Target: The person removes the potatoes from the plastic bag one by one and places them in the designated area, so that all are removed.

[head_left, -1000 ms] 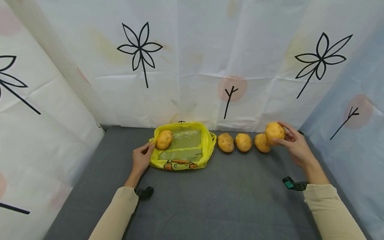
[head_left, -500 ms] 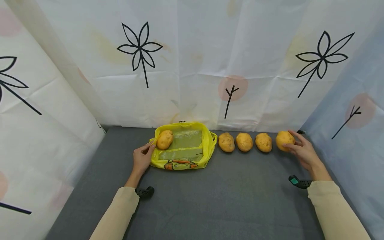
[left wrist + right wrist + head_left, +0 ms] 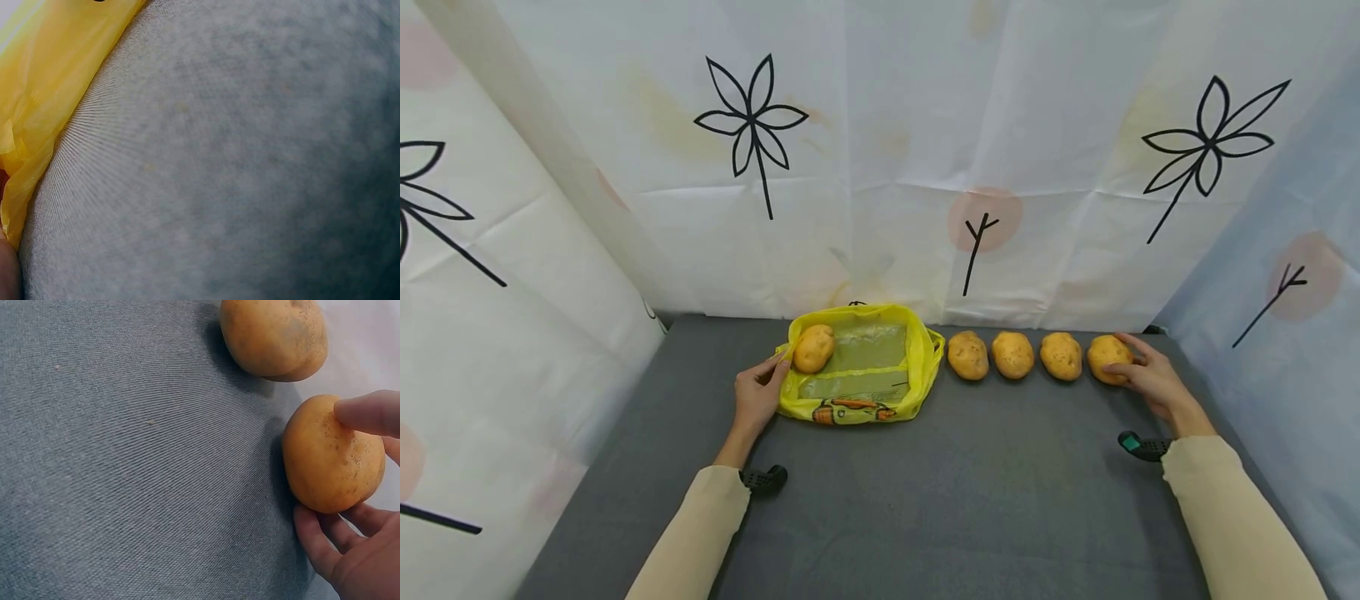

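In the head view my left hand [image 3: 758,396] pinches the left rim of a yellow plastic bag [image 3: 917,367], which lies with its mouth spread wide. One potato [image 3: 813,348] rests inside, against the bag's left side. A row of potatoes runs to the right of the bag: one beside it [image 3: 967,356], then a second [image 3: 1012,355] and a third [image 3: 1062,357]. At the row's right end, my right hand [image 3: 1153,383] holds another potato [image 3: 331,456] between thumb and fingers, down on the table. The left wrist view shows only yellow plastic and a bit of finger.
A dark grey cloth [image 3: 962,500] covers the table. Behind it hangs a white curtain [image 3: 880,150] with drawn plants, and a bluish one [image 3: 1285,358] closes off the right side. Each wrist carries a small black device, such as the right wrist's camera [image 3: 1142,446].
My right hand has moved right and down with its potato, from in front of the third potato to the table at the row's end. The left hand keeps its hold on the bag.
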A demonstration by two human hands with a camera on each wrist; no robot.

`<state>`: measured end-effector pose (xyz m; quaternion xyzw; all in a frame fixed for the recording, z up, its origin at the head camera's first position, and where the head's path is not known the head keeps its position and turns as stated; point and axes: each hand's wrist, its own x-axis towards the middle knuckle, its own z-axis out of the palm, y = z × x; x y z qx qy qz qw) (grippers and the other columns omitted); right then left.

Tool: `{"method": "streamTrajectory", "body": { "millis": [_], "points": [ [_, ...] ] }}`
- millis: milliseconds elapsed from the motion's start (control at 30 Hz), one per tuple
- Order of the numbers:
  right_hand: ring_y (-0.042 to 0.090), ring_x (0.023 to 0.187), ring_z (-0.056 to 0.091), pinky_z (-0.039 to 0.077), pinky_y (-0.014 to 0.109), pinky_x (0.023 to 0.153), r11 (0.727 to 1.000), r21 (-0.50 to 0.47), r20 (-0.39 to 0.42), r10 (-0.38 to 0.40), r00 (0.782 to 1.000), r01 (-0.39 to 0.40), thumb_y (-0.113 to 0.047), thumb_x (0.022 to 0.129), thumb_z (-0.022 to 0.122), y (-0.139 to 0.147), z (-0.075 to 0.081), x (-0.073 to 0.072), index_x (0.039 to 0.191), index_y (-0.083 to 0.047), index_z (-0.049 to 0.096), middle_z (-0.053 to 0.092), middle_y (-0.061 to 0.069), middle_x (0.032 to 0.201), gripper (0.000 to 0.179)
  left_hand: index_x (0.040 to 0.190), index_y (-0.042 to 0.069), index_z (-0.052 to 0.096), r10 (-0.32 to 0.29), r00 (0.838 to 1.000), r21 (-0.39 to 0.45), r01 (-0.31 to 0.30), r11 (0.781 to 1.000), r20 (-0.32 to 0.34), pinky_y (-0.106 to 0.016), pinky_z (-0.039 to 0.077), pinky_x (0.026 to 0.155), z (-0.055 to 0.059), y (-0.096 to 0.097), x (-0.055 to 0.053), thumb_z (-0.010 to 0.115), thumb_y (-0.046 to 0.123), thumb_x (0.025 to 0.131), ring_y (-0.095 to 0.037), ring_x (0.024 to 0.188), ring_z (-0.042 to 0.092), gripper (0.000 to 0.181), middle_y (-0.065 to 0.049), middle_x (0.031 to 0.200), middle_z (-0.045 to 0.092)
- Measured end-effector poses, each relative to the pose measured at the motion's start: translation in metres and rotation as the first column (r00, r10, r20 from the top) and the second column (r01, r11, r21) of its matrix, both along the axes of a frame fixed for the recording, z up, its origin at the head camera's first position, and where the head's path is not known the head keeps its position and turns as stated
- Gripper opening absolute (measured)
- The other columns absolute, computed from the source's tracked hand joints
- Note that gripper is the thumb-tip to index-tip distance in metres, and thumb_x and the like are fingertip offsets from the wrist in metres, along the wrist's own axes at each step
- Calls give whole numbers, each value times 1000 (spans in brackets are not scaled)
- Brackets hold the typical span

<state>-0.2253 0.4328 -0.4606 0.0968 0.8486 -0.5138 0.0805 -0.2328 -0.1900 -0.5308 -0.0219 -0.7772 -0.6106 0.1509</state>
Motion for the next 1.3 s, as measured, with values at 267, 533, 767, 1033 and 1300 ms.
{"method": "streamTrajectory", "body": {
  "millis": [267, 533, 767, 1033, 1300],
  "points": [
    [59, 144, 14, 32, 67, 106, 1000, 18, -21, 22, 1000, -22, -14, 103, 59, -1, 3, -3, 163, -9, -2, -1, 39, 160, 86, 132, 2, 68, 4, 1000, 10, -4, 1000, 4, -11, 48, 92, 1, 1, 1, 65, 25, 102, -27, 128, 58, 37, -15, 137, 63],
    [60, 144, 10, 32, 66, 106, 1000, 13, -55, 22, 998, -22, -10, 103, 56, 1, 3, -1, 163, -9, -3, -5, 39, 160, 84, 132, 2, 67, 8, 1000, 28, -8, 1000, 11, -12, 47, 94, 0, 1, 0, 65, 24, 103, -30, 131, 55, 37, -18, 137, 61],
    [57, 146, 2, 25, 70, 110, 1000, -3, -73, -9, 997, 9, -12, 103, 57, 0, 3, 2, 164, -10, -1, -8, 36, 161, 83, 132, 3, 68, 11, 1000, 19, -11, 1000, 24, -12, 48, 92, 1, 1, 0, 65, 26, 102, -24, 129, 57, 38, -13, 137, 63],
    [61, 144, 6, 24, 76, 106, 993, 110, -133, -21, 991, 36, -16, 104, 57, -12, 12, 6, 164, -6, 7, 1, 40, 160, 79, 132, 4, 68, 17, 1000, 7, -17, 1000, 25, -12, 49, 90, 1, 0, -1, 65, 26, 102, -24, 126, 59, 37, -12, 137, 62],
    [61, 144, 10, 31, 78, 98, 979, 205, -228, 47, 973, 0, -16, 105, 57, -41, 32, 15, 164, -6, 13, 10, 39, 160, 74, 133, 4, 67, 7, 1000, 4, -7, 1000, 19, -12, 48, 93, 0, 0, -1, 64, 27, 103, -25, 129, 57, 38, -13, 138, 62]
  ]
}}
